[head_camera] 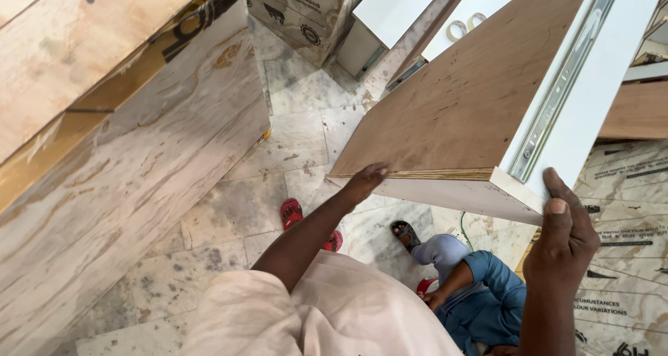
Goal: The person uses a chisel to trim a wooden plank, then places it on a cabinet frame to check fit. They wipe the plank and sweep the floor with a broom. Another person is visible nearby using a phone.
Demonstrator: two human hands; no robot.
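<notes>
Nearest: right hand [562, 234] is clamped on the near right corner of the drawer box [459, 105], thumb laid up the white side panel, fingers wrapped under and out of sight. Left hand [364, 182] is pressed against the near left corner, at the plywood edge; fingers are curled at the edge, and how far they wrap under cannot be told.

The drawer box is held off the floor [292, 140], bottom up, brown plywood face toward the camera. Its long axis runs away from the body, up and to the right. Both hands sit on the near short end, one at each corner; the far end is unsupported in view. The right hand is closer to the camera.

One metal slide rail [560, 84] is fixed along the right side panel, parallel to the long axis.

Below, between the arms, a second person in blue clothes [480, 293] is crouched on the floor.

Count: one drawer box, one rail visible, two red sandals [291, 212] on the tiles, two tape rolls [465, 26] on a white panel beyond. Large plywood sheets [118, 154] lean at left.
</notes>
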